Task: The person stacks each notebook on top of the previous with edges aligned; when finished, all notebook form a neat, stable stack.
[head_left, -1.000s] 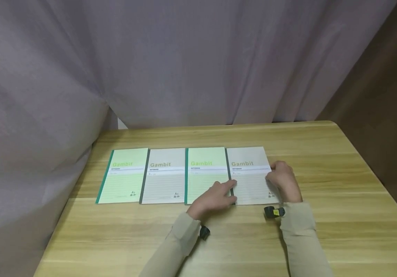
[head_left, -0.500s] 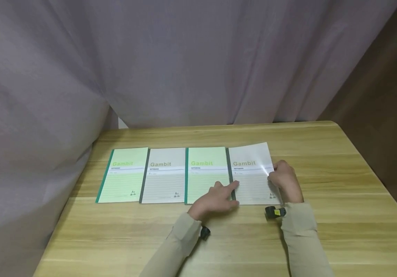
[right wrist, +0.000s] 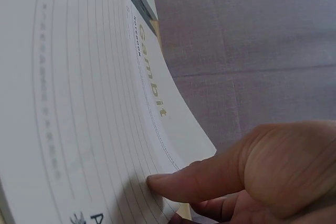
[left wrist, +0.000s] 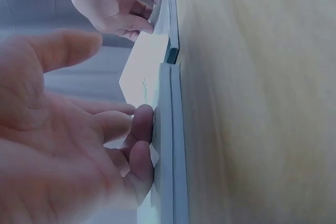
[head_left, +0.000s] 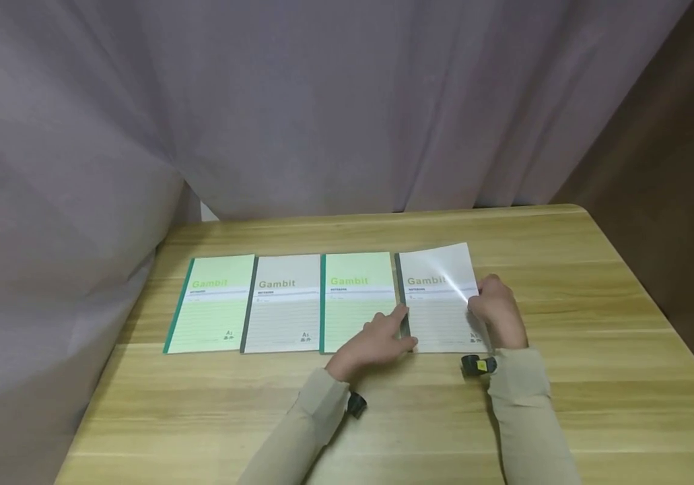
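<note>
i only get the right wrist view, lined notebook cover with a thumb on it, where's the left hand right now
Observer: In the head view, the left hand covers the near right corner of the green notebook next to the one in your view.

Operator: ok and how many notebooks are out in total

Observer: Four, side by side in one row on the table.

Operator: which spot in that row is the one i'm seeing

Observer: The far right end: it is the gray notebook that the right hand pinches by its right edge.
</note>
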`<state>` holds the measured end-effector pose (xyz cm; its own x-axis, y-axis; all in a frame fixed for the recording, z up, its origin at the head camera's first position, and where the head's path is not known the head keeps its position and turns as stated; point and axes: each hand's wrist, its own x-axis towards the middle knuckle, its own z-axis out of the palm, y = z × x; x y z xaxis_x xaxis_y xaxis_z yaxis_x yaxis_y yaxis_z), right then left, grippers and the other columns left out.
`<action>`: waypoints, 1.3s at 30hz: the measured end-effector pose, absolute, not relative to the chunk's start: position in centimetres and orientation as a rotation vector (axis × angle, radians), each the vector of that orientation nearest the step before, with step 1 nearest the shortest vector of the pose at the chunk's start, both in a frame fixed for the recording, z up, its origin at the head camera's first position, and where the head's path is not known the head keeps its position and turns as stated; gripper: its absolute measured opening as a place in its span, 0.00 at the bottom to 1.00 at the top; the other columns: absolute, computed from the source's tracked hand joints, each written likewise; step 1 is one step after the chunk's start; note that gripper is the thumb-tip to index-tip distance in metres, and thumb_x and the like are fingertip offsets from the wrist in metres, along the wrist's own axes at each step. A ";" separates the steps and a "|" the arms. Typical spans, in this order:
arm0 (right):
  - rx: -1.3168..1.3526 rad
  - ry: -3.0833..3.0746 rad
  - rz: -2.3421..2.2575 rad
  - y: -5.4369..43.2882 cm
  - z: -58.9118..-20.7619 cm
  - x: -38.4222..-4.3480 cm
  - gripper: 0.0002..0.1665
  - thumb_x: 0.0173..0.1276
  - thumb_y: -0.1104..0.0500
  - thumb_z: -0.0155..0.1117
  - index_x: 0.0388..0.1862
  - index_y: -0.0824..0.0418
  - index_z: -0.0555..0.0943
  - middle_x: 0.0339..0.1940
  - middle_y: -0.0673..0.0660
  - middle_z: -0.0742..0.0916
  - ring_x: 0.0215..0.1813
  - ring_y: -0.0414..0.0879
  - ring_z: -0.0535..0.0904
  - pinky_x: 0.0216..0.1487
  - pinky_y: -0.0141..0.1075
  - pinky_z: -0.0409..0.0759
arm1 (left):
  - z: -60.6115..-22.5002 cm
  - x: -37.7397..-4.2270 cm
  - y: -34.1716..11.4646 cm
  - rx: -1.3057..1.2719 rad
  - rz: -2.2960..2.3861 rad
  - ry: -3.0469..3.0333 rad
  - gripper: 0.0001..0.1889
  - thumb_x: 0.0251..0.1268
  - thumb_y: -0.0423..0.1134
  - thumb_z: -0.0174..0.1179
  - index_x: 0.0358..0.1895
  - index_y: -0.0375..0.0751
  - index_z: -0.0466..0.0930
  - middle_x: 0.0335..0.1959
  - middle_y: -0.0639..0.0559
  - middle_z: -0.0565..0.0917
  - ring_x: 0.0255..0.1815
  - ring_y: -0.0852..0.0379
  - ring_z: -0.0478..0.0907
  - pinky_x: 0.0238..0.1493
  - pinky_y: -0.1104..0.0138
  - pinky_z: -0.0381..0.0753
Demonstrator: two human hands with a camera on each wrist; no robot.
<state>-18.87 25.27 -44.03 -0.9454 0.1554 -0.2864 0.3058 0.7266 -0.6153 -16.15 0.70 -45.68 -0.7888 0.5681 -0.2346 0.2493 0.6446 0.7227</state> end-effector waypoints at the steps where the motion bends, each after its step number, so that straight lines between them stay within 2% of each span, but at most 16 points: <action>1: 0.365 2.716 -1.023 25.3 -44.0 -18.8 0.25 0.57 0.71 0.53 0.54 0.82 0.66 0.45 0.76 0.77 0.45 0.68 0.74 0.42 0.52 0.76 | -45.7 -16.2 0.8 0.640 0.976 2.424 0.36 0.75 0.47 0.55 0.79 0.36 0.55 0.71 0.37 0.71 0.63 0.44 0.72 0.61 0.47 0.73; 3: 0.369 2.717 -1.023 25.4 -43.8 -18.8 0.25 0.58 0.71 0.53 0.54 0.82 0.67 0.46 0.76 0.77 0.46 0.69 0.74 0.43 0.53 0.76 | -45.8 -16.2 1.0 0.645 0.999 2.419 0.36 0.75 0.46 0.56 0.78 0.34 0.56 0.66 0.36 0.76 0.54 0.48 0.78 0.53 0.54 0.78; 5: 0.372 2.717 -1.018 25.5 -43.7 -18.8 0.25 0.59 0.71 0.55 0.55 0.83 0.68 0.47 0.77 0.78 0.48 0.69 0.74 0.46 0.55 0.75 | -45.8 -16.3 1.1 0.637 1.065 2.396 0.35 0.75 0.43 0.55 0.77 0.31 0.57 0.49 0.40 0.85 0.36 0.55 0.79 0.39 0.63 0.79; 6: 0.377 2.712 -1.019 25.5 -43.6 -18.7 0.25 0.60 0.70 0.56 0.55 0.83 0.69 0.48 0.77 0.78 0.48 0.69 0.74 0.47 0.56 0.75 | -45.8 -16.3 1.2 0.625 1.107 2.390 0.34 0.74 0.42 0.56 0.76 0.30 0.58 0.38 0.44 0.85 0.26 0.57 0.75 0.30 0.67 0.75; 8: 0.389 2.699 -1.029 25.7 -43.5 -18.6 0.25 0.61 0.69 0.57 0.55 0.83 0.71 0.50 0.78 0.79 0.50 0.68 0.74 0.51 0.57 0.74 | -45.7 -16.3 1.3 0.596 1.213 2.355 0.32 0.74 0.39 0.55 0.75 0.28 0.60 0.22 0.51 0.77 0.16 0.60 0.65 0.19 0.70 0.65; 10: 0.405 2.682 -1.036 25.8 -43.4 -18.5 0.24 0.62 0.68 0.57 0.54 0.83 0.72 0.50 0.78 0.79 0.50 0.68 0.74 0.52 0.57 0.74 | -45.8 -16.3 1.5 0.551 1.332 2.306 0.31 0.73 0.37 0.55 0.74 0.26 0.61 0.17 0.54 0.70 0.13 0.62 0.62 0.17 0.71 0.63; 12: 0.441 2.664 -1.052 25.8 -43.4 -18.3 0.24 0.62 0.67 0.56 0.54 0.83 0.73 0.50 0.77 0.79 0.50 0.67 0.75 0.51 0.56 0.75 | -45.9 -16.2 1.6 0.509 1.413 2.277 0.31 0.72 0.35 0.57 0.73 0.25 0.61 0.25 0.51 0.78 0.19 0.62 0.70 0.23 0.72 0.70; 14: 0.468 2.663 -1.054 25.7 -43.3 -18.1 0.23 0.61 0.68 0.55 0.52 0.83 0.74 0.48 0.77 0.80 0.48 0.67 0.75 0.48 0.55 0.75 | -45.9 -16.2 1.7 0.464 1.479 2.236 0.32 0.71 0.35 0.58 0.73 0.25 0.59 0.42 0.42 0.84 0.32 0.58 0.80 0.37 0.70 0.80; 16: 0.490 2.666 -1.058 25.5 -43.3 -18.0 0.21 0.61 0.68 0.55 0.50 0.82 0.76 0.48 0.77 0.80 0.46 0.66 0.76 0.46 0.53 0.76 | -45.9 -16.2 1.7 0.426 1.537 2.204 0.32 0.70 0.33 0.58 0.73 0.25 0.59 0.59 0.33 0.79 0.50 0.52 0.82 0.53 0.64 0.81; 18: 0.499 2.681 -1.060 25.4 -43.3 -18.0 0.20 0.60 0.68 0.55 0.48 0.82 0.77 0.46 0.77 0.81 0.44 0.65 0.76 0.43 0.51 0.76 | -45.9 -16.2 1.7 0.386 1.584 2.174 0.31 0.70 0.32 0.58 0.73 0.26 0.59 0.68 0.29 0.72 0.62 0.45 0.77 0.63 0.59 0.76; 21: 0.507 2.691 -1.058 25.4 -43.3 -18.1 0.16 0.59 0.68 0.55 0.42 0.80 0.78 0.40 0.74 0.82 0.40 0.62 0.77 0.38 0.47 0.76 | -45.9 -16.4 1.6 0.350 1.661 2.111 0.29 0.70 0.29 0.57 0.71 0.26 0.60 0.68 0.28 0.71 0.66 0.41 0.74 0.63 0.58 0.76; 26: 0.510 2.690 -1.052 25.7 -43.4 -18.3 0.05 0.57 0.68 0.55 0.28 0.71 0.76 0.28 0.63 0.80 0.33 0.56 0.74 0.30 0.40 0.72 | -45.9 -16.6 1.6 0.300 1.815 1.964 0.29 0.67 0.24 0.56 0.70 0.25 0.59 0.63 0.28 0.74 0.63 0.39 0.76 0.56 0.60 0.81; 29: 0.510 2.655 -1.075 26.1 -43.4 -18.1 0.07 0.58 0.68 0.55 0.31 0.72 0.77 0.33 0.66 0.80 0.36 0.57 0.75 0.33 0.42 0.73 | -46.1 -16.6 1.5 0.234 1.891 1.893 0.32 0.64 0.23 0.56 0.71 0.25 0.57 0.61 0.32 0.74 0.57 0.40 0.79 0.53 0.61 0.83; 34: 0.504 2.594 -1.121 26.5 -43.3 -17.9 0.17 0.62 0.66 0.55 0.46 0.79 0.76 0.45 0.73 0.80 0.45 0.61 0.75 0.43 0.48 0.75 | -46.7 -16.7 1.7 0.127 1.990 1.782 0.37 0.60 0.21 0.57 0.73 0.21 0.54 0.58 0.36 0.74 0.49 0.43 0.83 0.50 0.60 0.85; 37: 0.503 2.596 -1.126 26.4 -43.3 -17.9 0.18 0.62 0.66 0.54 0.47 0.78 0.75 0.45 0.71 0.79 0.45 0.61 0.74 0.42 0.46 0.74 | -47.2 -16.9 1.7 0.129 1.992 1.790 0.37 0.59 0.20 0.58 0.72 0.18 0.54 0.59 0.35 0.74 0.52 0.43 0.82 0.51 0.62 0.84; 39: 0.493 2.599 -1.111 26.1 -43.3 -18.0 0.15 0.62 0.65 0.55 0.44 0.76 0.75 0.42 0.69 0.79 0.43 0.59 0.73 0.40 0.44 0.73 | -47.5 -16.9 1.5 0.163 1.954 1.826 0.35 0.60 0.19 0.58 0.71 0.17 0.56 0.58 0.35 0.75 0.56 0.42 0.81 0.53 0.64 0.82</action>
